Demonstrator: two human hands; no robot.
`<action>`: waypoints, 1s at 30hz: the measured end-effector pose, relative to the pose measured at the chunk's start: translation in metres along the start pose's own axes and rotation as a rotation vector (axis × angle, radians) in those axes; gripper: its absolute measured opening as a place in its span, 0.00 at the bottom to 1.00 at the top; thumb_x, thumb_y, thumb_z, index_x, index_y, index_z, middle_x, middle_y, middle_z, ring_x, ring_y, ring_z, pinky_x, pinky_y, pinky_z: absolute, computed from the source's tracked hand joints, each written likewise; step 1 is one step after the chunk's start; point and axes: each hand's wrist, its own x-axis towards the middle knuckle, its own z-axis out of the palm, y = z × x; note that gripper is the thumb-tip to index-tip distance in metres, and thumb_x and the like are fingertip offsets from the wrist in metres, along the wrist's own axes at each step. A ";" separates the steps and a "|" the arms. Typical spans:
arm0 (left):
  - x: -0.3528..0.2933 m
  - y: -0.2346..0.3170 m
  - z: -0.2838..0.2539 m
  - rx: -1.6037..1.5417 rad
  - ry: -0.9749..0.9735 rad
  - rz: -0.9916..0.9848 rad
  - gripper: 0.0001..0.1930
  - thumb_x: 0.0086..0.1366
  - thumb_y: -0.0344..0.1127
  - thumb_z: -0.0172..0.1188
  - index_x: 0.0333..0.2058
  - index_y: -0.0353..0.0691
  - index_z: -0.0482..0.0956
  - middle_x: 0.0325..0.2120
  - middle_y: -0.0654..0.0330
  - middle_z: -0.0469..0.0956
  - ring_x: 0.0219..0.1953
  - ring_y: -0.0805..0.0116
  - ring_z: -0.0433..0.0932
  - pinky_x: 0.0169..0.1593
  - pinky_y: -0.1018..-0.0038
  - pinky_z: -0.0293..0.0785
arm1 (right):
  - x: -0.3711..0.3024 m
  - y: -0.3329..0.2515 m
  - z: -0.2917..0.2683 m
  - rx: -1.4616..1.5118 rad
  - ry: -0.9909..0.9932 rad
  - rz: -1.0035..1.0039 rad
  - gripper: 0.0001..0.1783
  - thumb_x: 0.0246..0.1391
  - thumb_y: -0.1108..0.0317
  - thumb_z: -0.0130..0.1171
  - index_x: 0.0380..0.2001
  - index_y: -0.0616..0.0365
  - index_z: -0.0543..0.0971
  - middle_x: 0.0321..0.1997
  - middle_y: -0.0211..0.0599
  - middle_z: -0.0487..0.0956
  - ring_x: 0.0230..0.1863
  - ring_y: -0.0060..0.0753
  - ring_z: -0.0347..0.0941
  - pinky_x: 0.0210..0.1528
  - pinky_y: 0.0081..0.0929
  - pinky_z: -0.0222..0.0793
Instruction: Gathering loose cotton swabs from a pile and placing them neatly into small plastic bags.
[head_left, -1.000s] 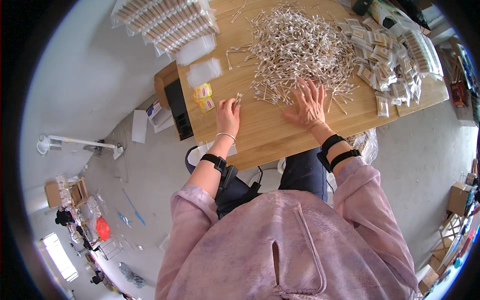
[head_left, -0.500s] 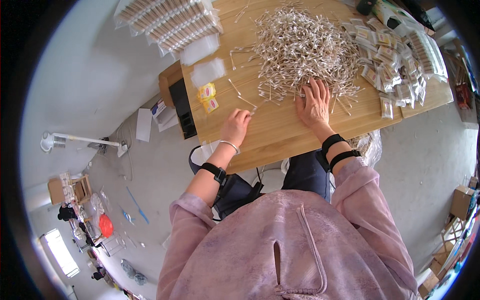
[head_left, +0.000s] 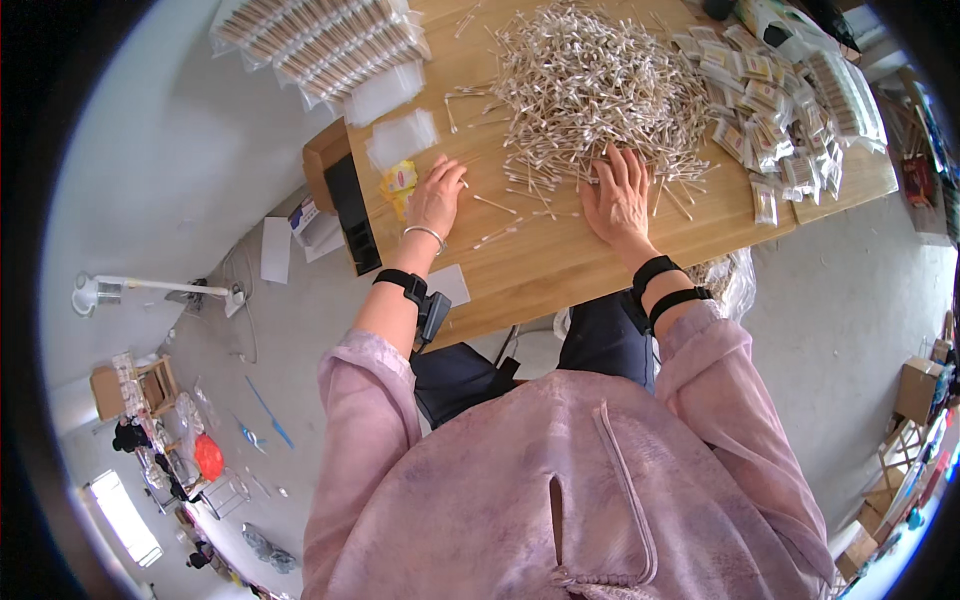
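Note:
My left hand [head_left: 435, 198] rests palm down on the wooden table, fingers bent forward and slightly apart. One cotton swab tip shows beside its thumb; nothing is plainly gripped. Just left of it lie small yellow printed cards [head_left: 399, 176], partly covered by the hand. To its right, a loose cotton swab [head_left: 495, 204] lies among several others. My right hand [head_left: 617, 200] lies flat with fingers spread at the near edge of a large heap of cotton swabs [head_left: 600, 80], its fingertips touching the swabs.
Clear plastic sleeves [head_left: 402, 138] lie beyond the yellow cards. Rows of bagged swabs [head_left: 320, 45] fill the far left. Small filled packets [head_left: 765, 105] are heaped at the right. A white card [head_left: 452, 284] lies near the front edge. An open cardboard box [head_left: 328, 170] stands beside the table.
My left hand has moved away and left, up beside the yellow cards, uncovering the white card near the front edge. My right hand stays at the heap, with little change.

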 end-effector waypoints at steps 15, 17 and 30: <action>-0.046 0.075 0.015 -0.093 0.088 -0.139 0.26 0.54 0.52 0.65 0.48 0.46 0.73 0.52 0.60 0.68 0.51 0.52 0.64 0.55 0.56 0.59 | 0.000 0.001 -0.003 -0.024 -0.023 0.038 0.24 0.52 0.57 0.58 0.51 0.54 0.72 0.66 0.40 0.60 0.68 0.51 0.49 0.70 0.48 0.42; -0.051 0.081 0.014 -0.140 0.013 -0.116 0.28 0.52 0.55 0.65 0.47 0.47 0.73 0.52 0.62 0.66 0.52 0.53 0.64 0.57 0.54 0.55 | -0.002 0.002 -0.004 -0.019 -0.027 0.037 0.24 0.52 0.57 0.58 0.51 0.54 0.72 0.66 0.40 0.60 0.68 0.50 0.49 0.70 0.47 0.43; -0.109 0.081 -0.004 -0.254 -0.036 -0.113 0.11 0.54 0.32 0.64 0.37 0.46 0.77 0.39 0.62 0.71 0.46 0.56 0.69 0.50 0.63 0.66 | 0.001 -0.001 -0.004 -0.020 -0.001 0.019 0.23 0.51 0.58 0.56 0.49 0.56 0.72 0.65 0.42 0.60 0.68 0.52 0.50 0.70 0.49 0.42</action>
